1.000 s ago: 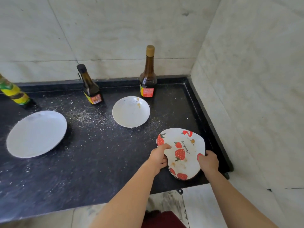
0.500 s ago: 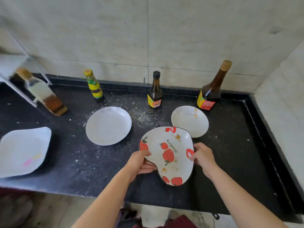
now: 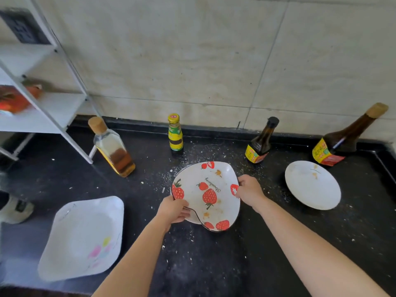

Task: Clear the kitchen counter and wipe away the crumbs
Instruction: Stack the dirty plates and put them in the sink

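Black speckled stone counter (image 3: 235, 264) serves as the work surface. At its middle, the heart-shaped white ceramic plate with strawberry print (image 3: 209, 196) is gripped at opposite rims by the left hand (image 3: 174, 211) and the right hand (image 3: 249, 189), with fingers curled round the edge. Food residue may be spilled among the scattered crumbs (image 3: 194, 150) if the plate is tilted. The dark brown glass sauce bottle (image 3: 260, 144) just behind may be struck by the far rim.

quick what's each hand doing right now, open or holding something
Left hand: holding the strawberry plate by its left rim.
Right hand: holding the same plate by its right rim.
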